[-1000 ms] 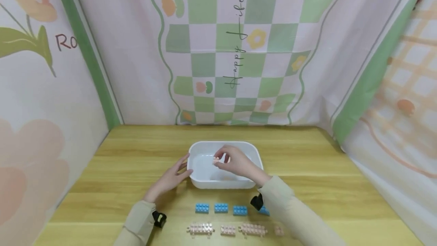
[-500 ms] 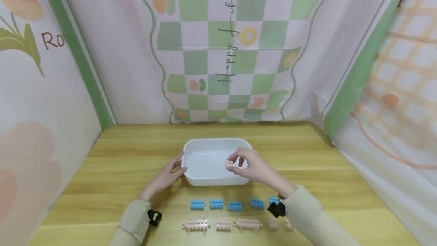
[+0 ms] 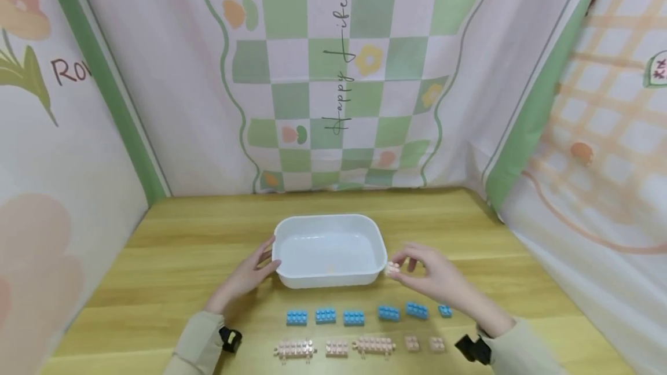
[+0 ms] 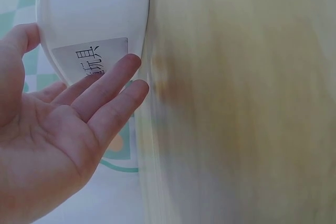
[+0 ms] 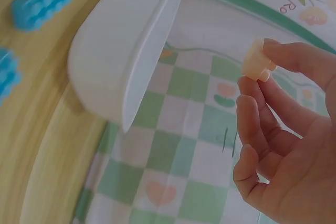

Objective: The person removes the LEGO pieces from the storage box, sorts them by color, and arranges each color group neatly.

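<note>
A white plastic bin [image 3: 328, 278] stands on the wooden table. My left hand [image 3: 245, 276] rests against its left end, thumb at the rim. In the left wrist view, extended fingers [image 4: 113, 85] lie against the outside wall by a label [image 4: 65, 56] with dark characters. My right hand [image 3: 432, 274] pinches a small pale pink building brick [image 5: 255, 62] between thumb and fingertips, just outside the bin's right end. Below the bin lie a row of blue building bricks [image 3: 354, 318] and a row of pale pink ones [image 3: 336, 349].
Three of the pink bricks are long or oblong, one long piece [image 3: 295, 349] having small side knobs; two small square ones [image 3: 411, 343] lie at the right. A patterned cloth [image 3: 339, 103] hangs behind the table [image 3: 187, 236], with more cloth at both sides.
My right hand has moved right with the pink brick, from over the bin to beyond its right end. Blue and pink bricks its arm covered now show. The left hand stays at the bin.
</note>
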A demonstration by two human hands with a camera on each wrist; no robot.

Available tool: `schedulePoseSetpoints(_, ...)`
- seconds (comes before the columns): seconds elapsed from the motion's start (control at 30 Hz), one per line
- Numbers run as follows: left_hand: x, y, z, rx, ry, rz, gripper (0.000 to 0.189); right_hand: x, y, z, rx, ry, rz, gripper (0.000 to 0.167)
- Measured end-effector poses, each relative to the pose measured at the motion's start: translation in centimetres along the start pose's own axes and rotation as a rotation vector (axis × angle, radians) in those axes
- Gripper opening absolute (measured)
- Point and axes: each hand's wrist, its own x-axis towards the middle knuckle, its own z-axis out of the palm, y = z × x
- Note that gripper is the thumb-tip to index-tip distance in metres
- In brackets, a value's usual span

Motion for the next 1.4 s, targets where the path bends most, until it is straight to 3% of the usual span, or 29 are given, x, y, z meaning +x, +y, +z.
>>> schedulePoseSetpoints(0.3, -0.2, 0.1, 0.2, -0.002, 0.011, -0.001, 0.07, -4.5, 2.1, -2.3, -0.078, 0.016, 0.066, 0.014)
schedulePoseSetpoints(0.43, -0.2, 0.3, 0.0, 0.006, 0.008, 0.006, 0.069, -6.0, 2.8, -2.6, -0.093, 0.005, 0.115, 0.015)
schedulePoseSetpoints(0.73, -0.4, 0.6, -0.2, 0.021, -0.008, 0.022, 0.07, -8.9, 4.3, -2.4, -0.113, 0.035, 0.137, 0.019)
schedulePoseSetpoints(0.9, -0.3, 0.5, -0.1, 0.01, -0.009, 0.012, 0.07, -10.0, 4.9, -2.0, -0.13, 0.008, 0.183, 0.017)
schedulePoseSetpoints(1.13, -0.2, 0.2, -0.1, 0.018, -0.007, 0.011, 0.07, -10.9, 5.7, -1.6, -0.074, -0.053, 0.169, 0.015)
schedulePoseSetpoints(1.4, 0.0, -0.2, 0.0, -0.01, -0.004, 0.004, 0.071, -11.8, 6.5, -1.2, -0.035, -0.094, 0.222, 0.016)
